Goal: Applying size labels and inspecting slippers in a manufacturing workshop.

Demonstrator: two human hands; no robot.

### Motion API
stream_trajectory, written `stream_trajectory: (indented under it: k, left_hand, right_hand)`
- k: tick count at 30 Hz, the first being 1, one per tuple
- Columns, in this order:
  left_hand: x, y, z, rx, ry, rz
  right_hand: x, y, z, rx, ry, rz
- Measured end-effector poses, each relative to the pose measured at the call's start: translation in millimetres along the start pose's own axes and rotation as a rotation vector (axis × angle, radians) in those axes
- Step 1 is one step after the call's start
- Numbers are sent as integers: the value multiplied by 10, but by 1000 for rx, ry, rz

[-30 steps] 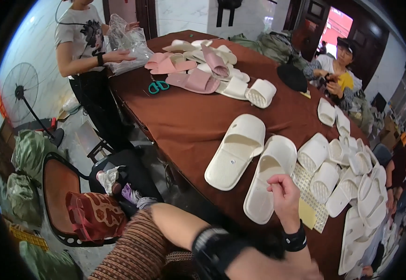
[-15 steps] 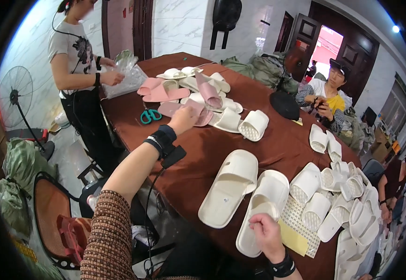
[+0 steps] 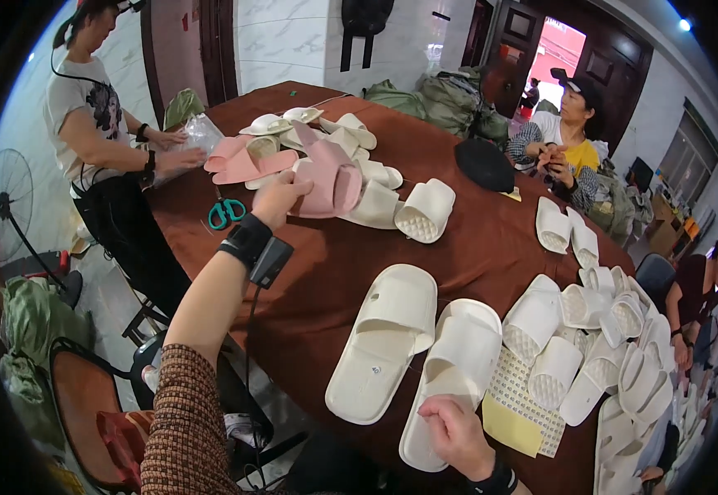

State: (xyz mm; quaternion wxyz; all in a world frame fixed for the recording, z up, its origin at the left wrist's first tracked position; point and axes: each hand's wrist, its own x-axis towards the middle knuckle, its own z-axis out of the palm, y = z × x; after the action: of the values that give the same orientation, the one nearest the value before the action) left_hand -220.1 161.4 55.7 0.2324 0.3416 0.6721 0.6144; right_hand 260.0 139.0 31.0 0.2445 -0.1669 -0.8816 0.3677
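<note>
My left hand [image 3: 280,200] is stretched toward the far left of the table. Its fingers grip the edge of a pink slipper [image 3: 317,188], which stands tilted against other slippers. Nearer to me, a pair of large cream slippers lies side by side: the left one [image 3: 398,301] has a small round sticker on its insole, the right one [image 3: 468,342] shows none that I can see. My right hand [image 3: 455,433] hovers at the heel of the right cream slipper with fingers curled together. Whatever they may hold is hidden.
A yellow-backed sticker sheet [image 3: 517,425] lies beside several cream slippers [image 3: 557,371] at the right. Teal-handled scissors [image 3: 226,214] rest left of my left hand. A black cap [image 3: 484,167] lies farther back. One co-worker [image 3: 95,124] handles clear plastic bags [image 3: 202,136]; another [image 3: 569,136] sits opposite.
My left hand has taken hold of the pink slipper and tilted it up from the table. My right hand stays curled by the cream slipper. The whole view has shifted slightly.
</note>
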Motion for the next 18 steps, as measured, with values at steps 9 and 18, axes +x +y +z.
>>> stream_trajectory:
  k: [9,18]
  left_hand:
    - [-1257,383,-119,103,-88,220]
    - [-2518,255,28,69,-315,-60]
  right_hand:
    - [-8,-23,28,4,26,-13]
    - [-46,1,68,13,55,1]
